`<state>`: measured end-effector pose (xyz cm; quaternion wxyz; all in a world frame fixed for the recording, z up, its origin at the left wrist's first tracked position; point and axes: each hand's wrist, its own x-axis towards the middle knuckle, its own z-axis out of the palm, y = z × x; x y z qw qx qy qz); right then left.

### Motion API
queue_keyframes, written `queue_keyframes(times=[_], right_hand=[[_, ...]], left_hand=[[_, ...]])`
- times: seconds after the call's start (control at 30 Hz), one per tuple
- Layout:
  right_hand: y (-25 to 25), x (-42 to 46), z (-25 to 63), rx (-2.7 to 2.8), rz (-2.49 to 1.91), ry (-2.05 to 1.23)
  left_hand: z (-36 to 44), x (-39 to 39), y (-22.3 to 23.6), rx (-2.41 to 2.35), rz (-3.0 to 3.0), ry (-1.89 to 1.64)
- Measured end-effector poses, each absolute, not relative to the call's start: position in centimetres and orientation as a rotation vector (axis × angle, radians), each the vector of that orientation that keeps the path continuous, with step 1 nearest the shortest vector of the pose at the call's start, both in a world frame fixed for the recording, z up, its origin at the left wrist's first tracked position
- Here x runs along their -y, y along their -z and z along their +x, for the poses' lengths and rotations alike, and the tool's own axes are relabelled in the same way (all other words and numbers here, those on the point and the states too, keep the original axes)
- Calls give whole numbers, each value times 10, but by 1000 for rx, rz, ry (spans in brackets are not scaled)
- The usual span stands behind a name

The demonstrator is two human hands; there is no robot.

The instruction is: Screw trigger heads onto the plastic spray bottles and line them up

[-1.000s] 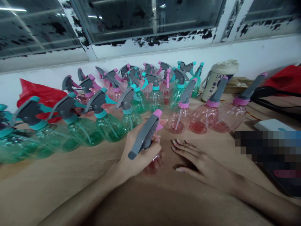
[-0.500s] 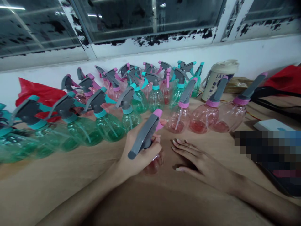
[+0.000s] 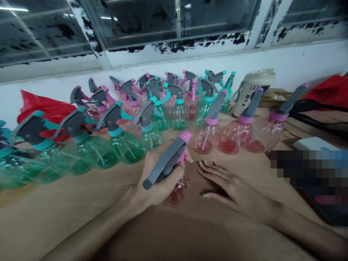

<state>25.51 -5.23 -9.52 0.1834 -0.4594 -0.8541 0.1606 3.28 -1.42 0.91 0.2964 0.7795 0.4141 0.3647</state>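
Left hand [image 3: 160, 177] is closing around the neck of a pink spray bottle [image 3: 177, 194], with its fingers curling near the pink trigger [image 3: 182, 156], while the right hand [image 3: 231, 186] is lying open, palm down, on the tabletop [image 3: 108, 203], its fingers reaching toward the bottle without touching it. The gripped bottle is sitting low in the middle of the view, its grey spray head [image 3: 165, 161] slanting and its pink nozzle [image 3: 186, 137] pointing away from the person. Green spray bottles [image 3: 126, 148] with teal collars are lining up to the left, and three other pink bottles [image 3: 235, 137] are standing just beyond the right hand, each showing a little reddish liquid at the bottom. Behind these, a mixed cluster of green and pink bottles [image 3: 179, 114] is crowding toward the white wall [image 3: 201, 59], below the windows [image 3: 168, 21]. Red plastic [image 3: 45, 107] is lying at the far left, and a beige cup [image 3: 251, 90] is standing behind the three pink bottles. Toward the right edge, black straps [image 3: 318, 116] are stretching behind a white box [image 3: 315, 145], with a dark, partly pixelated object [image 3: 327, 210] lying nearer
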Motion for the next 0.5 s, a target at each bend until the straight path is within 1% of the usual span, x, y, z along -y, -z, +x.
queue_keyframes(times=[0.1, 0.27, 0.5], right_hand=[[95, 52, 255, 2401, -1278, -455], [96, 51, 255, 2396, -1262, -458], [96, 49, 257, 2417, -1244, -477]], left_hand=[[29, 14, -6, -1060, 2118, -886], [31, 12, 4, -1152, 2081, -920], [39, 15, 0, -1099, 2095, -969]])
